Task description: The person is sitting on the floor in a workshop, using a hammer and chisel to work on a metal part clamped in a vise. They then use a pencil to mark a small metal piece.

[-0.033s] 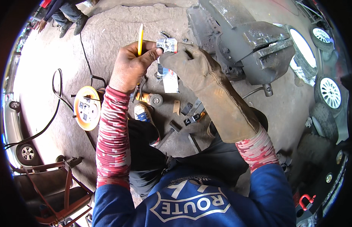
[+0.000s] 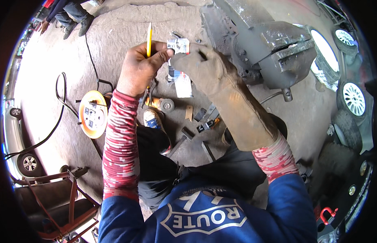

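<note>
My bare left hand (image 2: 142,65) is closed, its thumb and finger pinching a small white printed packet (image 2: 179,45). A yellow pencil-like stick (image 2: 149,38) with a pale pointed tip stands up between the fingers of the same hand. At the packet's right side, my right hand (image 2: 198,62), in a brown leather work glove, has its fingers bent against the packet. The glove hides its fingertips, so its grip is not plain. Below the packet shows another white printed piece (image 2: 183,86), partly covered by the glove; whether it hangs or lies on the floor I cannot tell.
A heavy dark metal vise (image 2: 273,52) stands at the right. On the floor lie a yellow angle grinder (image 2: 162,105), a hammer (image 2: 182,141) and metal pieces. A cable reel (image 2: 93,114) with cords is left. Wheels (image 2: 353,99) line the right; another person's legs (image 2: 77,18) show far left.
</note>
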A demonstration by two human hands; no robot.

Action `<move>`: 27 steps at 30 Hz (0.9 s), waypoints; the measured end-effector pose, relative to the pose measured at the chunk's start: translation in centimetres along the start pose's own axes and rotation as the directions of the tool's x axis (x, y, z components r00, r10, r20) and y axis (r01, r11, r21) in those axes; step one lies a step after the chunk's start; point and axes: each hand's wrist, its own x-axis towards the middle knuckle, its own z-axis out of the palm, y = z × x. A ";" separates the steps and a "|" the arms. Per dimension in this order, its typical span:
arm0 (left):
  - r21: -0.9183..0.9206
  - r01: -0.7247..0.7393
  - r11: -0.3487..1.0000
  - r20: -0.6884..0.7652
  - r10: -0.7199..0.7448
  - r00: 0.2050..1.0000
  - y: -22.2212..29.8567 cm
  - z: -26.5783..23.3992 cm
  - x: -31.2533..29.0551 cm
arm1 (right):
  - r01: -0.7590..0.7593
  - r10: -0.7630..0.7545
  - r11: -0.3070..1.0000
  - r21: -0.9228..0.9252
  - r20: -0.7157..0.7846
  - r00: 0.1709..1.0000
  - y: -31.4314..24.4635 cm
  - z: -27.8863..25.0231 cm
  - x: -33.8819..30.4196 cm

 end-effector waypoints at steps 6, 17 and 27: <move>-0.070 -0.013 0.997 0.005 0.014 1.000 0.0 0.0 -0.1 | -0.080 0.066 0.995 0.065 0.193 0.979 1.5 -0.8 1.3; -0.035 -0.038 0.999 -0.145 0.032 0.989 1.1 1.0 -0.9 | -0.053 -0.128 0.795 0.605 0.253 0.959 1.1 -0.6 0.4; -0.076 -0.026 0.997 -0.120 0.017 0.993 1.0 0.5 -1.2 | 0.073 -0.099 0.946 0.316 0.067 0.993 0.6 -0.2 0.4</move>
